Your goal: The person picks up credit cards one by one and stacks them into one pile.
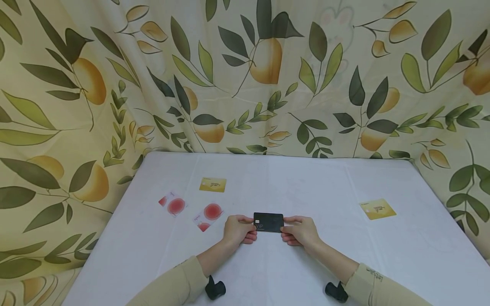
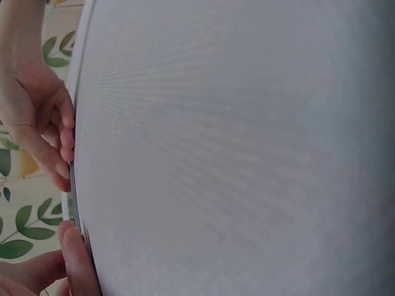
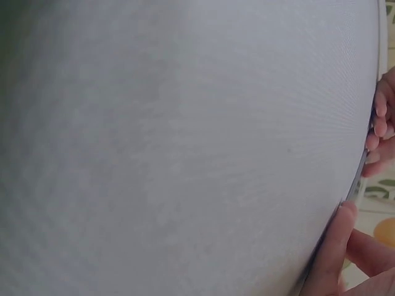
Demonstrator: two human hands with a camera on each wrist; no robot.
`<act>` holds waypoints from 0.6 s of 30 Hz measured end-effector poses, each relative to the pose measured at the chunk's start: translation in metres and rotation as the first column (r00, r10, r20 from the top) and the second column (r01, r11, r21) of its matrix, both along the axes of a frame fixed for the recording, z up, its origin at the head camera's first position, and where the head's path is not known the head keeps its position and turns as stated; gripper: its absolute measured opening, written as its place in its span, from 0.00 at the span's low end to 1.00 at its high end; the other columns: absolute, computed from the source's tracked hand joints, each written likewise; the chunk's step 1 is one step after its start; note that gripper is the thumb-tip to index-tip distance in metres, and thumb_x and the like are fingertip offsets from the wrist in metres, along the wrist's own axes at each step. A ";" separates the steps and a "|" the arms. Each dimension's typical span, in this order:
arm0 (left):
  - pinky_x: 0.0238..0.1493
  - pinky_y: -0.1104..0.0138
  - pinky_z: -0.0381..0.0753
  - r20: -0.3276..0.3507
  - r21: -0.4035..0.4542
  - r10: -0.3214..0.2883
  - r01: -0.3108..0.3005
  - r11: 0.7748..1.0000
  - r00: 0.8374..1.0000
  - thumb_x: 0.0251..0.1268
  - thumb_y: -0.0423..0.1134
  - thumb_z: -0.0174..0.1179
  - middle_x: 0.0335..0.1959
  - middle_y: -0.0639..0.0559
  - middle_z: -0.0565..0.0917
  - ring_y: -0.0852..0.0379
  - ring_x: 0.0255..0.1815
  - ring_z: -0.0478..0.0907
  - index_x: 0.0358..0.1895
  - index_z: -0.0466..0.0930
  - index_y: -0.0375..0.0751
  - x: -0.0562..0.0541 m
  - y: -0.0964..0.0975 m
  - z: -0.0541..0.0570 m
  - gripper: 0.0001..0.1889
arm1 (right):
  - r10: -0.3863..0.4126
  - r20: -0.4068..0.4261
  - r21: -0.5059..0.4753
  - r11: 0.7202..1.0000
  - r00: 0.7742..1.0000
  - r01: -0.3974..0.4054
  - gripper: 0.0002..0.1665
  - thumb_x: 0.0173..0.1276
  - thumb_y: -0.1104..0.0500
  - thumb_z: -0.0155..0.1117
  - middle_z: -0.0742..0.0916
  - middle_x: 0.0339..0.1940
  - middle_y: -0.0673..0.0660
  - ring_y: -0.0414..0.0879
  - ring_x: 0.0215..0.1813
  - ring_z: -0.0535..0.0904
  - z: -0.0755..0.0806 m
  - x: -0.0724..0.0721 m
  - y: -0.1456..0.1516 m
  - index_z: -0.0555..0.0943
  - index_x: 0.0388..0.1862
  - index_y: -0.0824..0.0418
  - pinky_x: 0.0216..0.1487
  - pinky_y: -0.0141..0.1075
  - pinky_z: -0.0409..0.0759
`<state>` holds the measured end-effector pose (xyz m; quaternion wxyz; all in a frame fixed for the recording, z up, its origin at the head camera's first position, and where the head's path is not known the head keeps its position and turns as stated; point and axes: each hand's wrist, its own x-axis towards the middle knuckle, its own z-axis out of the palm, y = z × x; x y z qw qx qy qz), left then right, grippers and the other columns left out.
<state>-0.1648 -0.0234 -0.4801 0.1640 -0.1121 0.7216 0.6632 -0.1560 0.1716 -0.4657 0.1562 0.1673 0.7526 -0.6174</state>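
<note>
A black card [image 1: 269, 222] with a small pale chip and the letters "VIP" is held level by both hands near the middle of the white table. My left hand [image 1: 238, 230] pinches its left edge between thumb and fingers. On the opposite side, my right hand [image 1: 303, 231] pinches the right edge the same way. From the left wrist view, the card appears only as a thin dark edge [image 2: 74, 197] between the two hands. Whether its underside touches the table cannot be made out.
Left of the hands lie two white cards with red circles, one nearer [image 1: 208, 216] and one farther [image 1: 173, 204]. A gold card [image 1: 212, 185] lies behind them, another gold card [image 1: 378, 209] far right. The white table [image 1: 298, 182] meets a leaf-patterned curtain [image 1: 237, 106].
</note>
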 end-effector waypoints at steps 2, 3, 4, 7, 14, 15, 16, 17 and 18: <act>0.19 0.67 0.82 -0.002 0.001 0.001 -0.001 1.000 1.000 0.54 0.26 0.60 0.19 0.44 0.82 0.57 0.16 0.80 0.40 0.79 0.31 0.000 0.000 0.000 0.09 | 0.003 -0.005 0.002 1.000 1.000 -0.003 0.21 0.57 0.70 0.62 0.84 0.18 0.58 0.45 0.18 0.81 0.000 0.000 0.000 0.74 0.51 0.72 0.20 0.32 0.81; 0.19 0.67 0.82 -0.003 -0.001 0.001 -0.001 1.000 1.000 0.54 0.26 0.60 0.19 0.45 0.82 0.57 0.16 0.80 0.40 0.79 0.31 -0.001 0.000 -0.001 0.09 | 0.004 -0.005 0.003 1.000 1.000 -0.004 0.21 0.57 0.70 0.62 0.84 0.18 0.58 0.45 0.18 0.81 0.000 0.000 0.000 0.74 0.51 0.71 0.20 0.32 0.81; 0.18 0.67 0.81 -0.003 -0.002 0.002 -0.002 1.000 1.000 0.54 0.26 0.60 0.19 0.45 0.82 0.57 0.16 0.80 0.40 0.79 0.31 -0.001 0.000 -0.001 0.09 | 0.005 -0.006 0.003 1.000 1.000 -0.005 0.21 0.57 0.70 0.61 0.84 0.18 0.58 0.45 0.18 0.81 0.000 0.000 0.000 0.74 0.51 0.71 0.20 0.32 0.81; 0.19 0.67 0.81 0.001 -0.008 0.004 -0.004 1.000 1.000 0.54 0.27 0.60 0.18 0.45 0.82 0.58 0.15 0.80 0.40 0.79 0.32 0.000 0.001 -0.001 0.10 | -0.001 0.000 -0.001 1.000 1.000 0.001 0.20 0.57 0.70 0.61 0.84 0.18 0.58 0.45 0.18 0.81 -0.001 -0.001 0.000 0.74 0.51 0.70 0.20 0.32 0.81; 0.19 0.67 0.81 -0.003 -0.037 0.007 -0.007 0.999 1.000 0.54 0.27 0.61 0.17 0.46 0.81 0.57 0.15 0.80 0.40 0.78 0.33 0.000 0.001 -0.002 0.10 | 0.005 -0.002 0.005 1.000 1.000 -0.005 0.20 0.58 0.69 0.61 0.84 0.18 0.58 0.45 0.19 0.81 -0.001 0.000 0.001 0.74 0.51 0.70 0.20 0.32 0.81; 0.19 0.67 0.81 -0.001 -0.041 0.009 -0.009 0.999 1.000 0.54 0.28 0.61 0.17 0.46 0.81 0.57 0.15 0.80 0.40 0.78 0.33 0.000 0.002 -0.002 0.10 | 0.005 0.001 0.005 1.000 1.000 -0.005 0.20 0.58 0.69 0.61 0.84 0.18 0.58 0.46 0.19 0.81 -0.001 0.000 0.001 0.74 0.51 0.70 0.20 0.32 0.81; 0.19 0.67 0.81 0.003 -0.044 0.012 -0.012 0.999 1.000 0.54 0.28 0.61 0.17 0.47 0.81 0.57 0.15 0.80 0.40 0.78 0.34 0.000 0.002 -0.002 0.10 | 0.006 0.001 0.007 1.000 1.000 -0.006 0.20 0.59 0.69 0.61 0.84 0.19 0.58 0.46 0.19 0.81 0.000 0.000 0.001 0.74 0.51 0.70 0.20 0.32 0.81; 0.19 0.67 0.81 0.000 -0.050 0.014 -0.014 0.999 1.000 0.54 0.28 0.61 0.17 0.47 0.81 0.57 0.15 0.80 0.40 0.78 0.34 0.000 0.002 -0.002 0.09 | 0.006 0.003 0.006 1.000 1.000 -0.006 0.20 0.59 0.69 0.61 0.84 0.19 0.58 0.46 0.19 0.82 0.000 0.000 0.001 0.74 0.51 0.70 0.20 0.32 0.81; 0.19 0.67 0.81 -0.001 -0.053 0.016 -0.016 0.998 1.000 0.54 0.28 0.61 0.17 0.47 0.81 0.58 0.15 0.80 0.40 0.78 0.34 -0.001 0.002 -0.003 0.09 | 0.006 0.007 0.004 1.000 1.000 -0.006 0.20 0.59 0.68 0.61 0.84 0.19 0.58 0.46 0.19 0.82 0.001 0.000 0.002 0.74 0.52 0.70 0.21 0.32 0.81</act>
